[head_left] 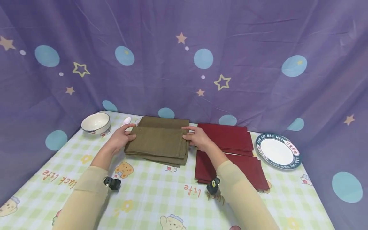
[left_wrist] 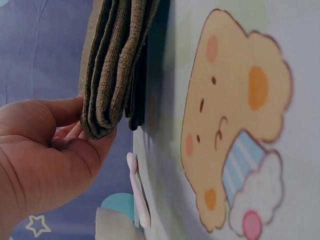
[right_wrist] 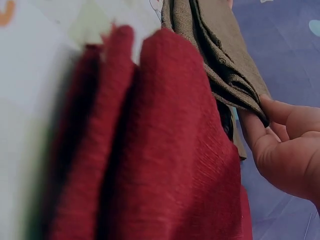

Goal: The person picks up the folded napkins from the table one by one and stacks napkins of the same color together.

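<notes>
A folded olive-brown cloth [head_left: 156,140] is held at its two side edges, over more folded brown cloth [head_left: 169,122] that shows behind and below it. My left hand [head_left: 122,138] pinches its left edge, thumb on top and fingers beneath; the left wrist view shows the layered folds in the hand [left_wrist: 55,145]. At the right edge my right hand [head_left: 197,138] pinches the cloth likewise, as the right wrist view shows with the hand [right_wrist: 290,140] at a corner. Folded dark red cloths [head_left: 227,137] lie to the right, one pile partly under my right forearm.
A white bowl [head_left: 95,123] stands at the back left, with a pale pink spoon [head_left: 126,120] beside it. A white plate with a dark teal rim [head_left: 261,153] lies at the right. Behind the checked tablecloth [head_left: 149,198] hangs a purple curtain [head_left: 161,80].
</notes>
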The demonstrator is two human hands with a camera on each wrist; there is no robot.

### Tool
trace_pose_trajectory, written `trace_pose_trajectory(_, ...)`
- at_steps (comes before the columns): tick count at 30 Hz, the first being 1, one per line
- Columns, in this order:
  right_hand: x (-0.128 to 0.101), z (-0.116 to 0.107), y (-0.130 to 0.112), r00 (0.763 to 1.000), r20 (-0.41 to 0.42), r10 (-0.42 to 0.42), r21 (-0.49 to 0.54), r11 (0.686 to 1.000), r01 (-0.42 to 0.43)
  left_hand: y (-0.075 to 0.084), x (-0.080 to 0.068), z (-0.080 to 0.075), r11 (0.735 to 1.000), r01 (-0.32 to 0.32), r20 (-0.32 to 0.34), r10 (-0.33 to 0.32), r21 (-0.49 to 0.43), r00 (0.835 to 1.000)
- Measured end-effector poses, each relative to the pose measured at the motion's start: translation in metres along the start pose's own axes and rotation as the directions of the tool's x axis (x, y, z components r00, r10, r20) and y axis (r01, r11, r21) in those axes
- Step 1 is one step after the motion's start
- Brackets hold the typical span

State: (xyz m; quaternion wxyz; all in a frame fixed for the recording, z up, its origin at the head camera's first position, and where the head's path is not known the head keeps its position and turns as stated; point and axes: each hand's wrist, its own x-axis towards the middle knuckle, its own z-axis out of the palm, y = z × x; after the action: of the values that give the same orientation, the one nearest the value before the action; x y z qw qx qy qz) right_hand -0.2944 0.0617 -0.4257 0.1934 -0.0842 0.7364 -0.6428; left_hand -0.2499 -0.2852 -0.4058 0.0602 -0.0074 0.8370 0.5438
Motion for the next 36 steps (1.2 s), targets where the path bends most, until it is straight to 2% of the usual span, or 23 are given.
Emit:
trace_pose_trajectory(12,0.015,-0.001,-0.003,1.0,-0.016,0.003,-0.012,1.0,-0.003,-0.002,0.02,0.001,0.999,0.019,-0.028,-0.018,0.037,0.999)
trace_pose_trajectory(20,0.022,-0.005,-0.002,0.999,-0.043,0.023,0.013,1.0,-0.022,-0.005,0.036,0.001,1.0,0.018,-0.01,-0.018,-0.007,1.0)
trace_pose_trajectory(23,0.025,-0.008,-0.002,0.998,-0.05,0.038,0.03,0.999,-0.037,-0.007,0.042,0.002,1.0,0.019,-0.016,-0.019,0.003,1.0)
trace_pose_trajectory(27,0.03,-0.01,-0.005,0.997,-0.063,0.05,0.032,0.998,-0.048,-0.006,0.05,0.003,1.0,0.017,-0.03,-0.017,0.004,0.999)
trace_pose_trajectory(36,0.039,-0.012,-0.009,0.996,-0.076,0.044,0.04,0.998,-0.041,-0.005,0.057,0.006,0.998,0.007,-0.078,-0.011,-0.056,0.997)
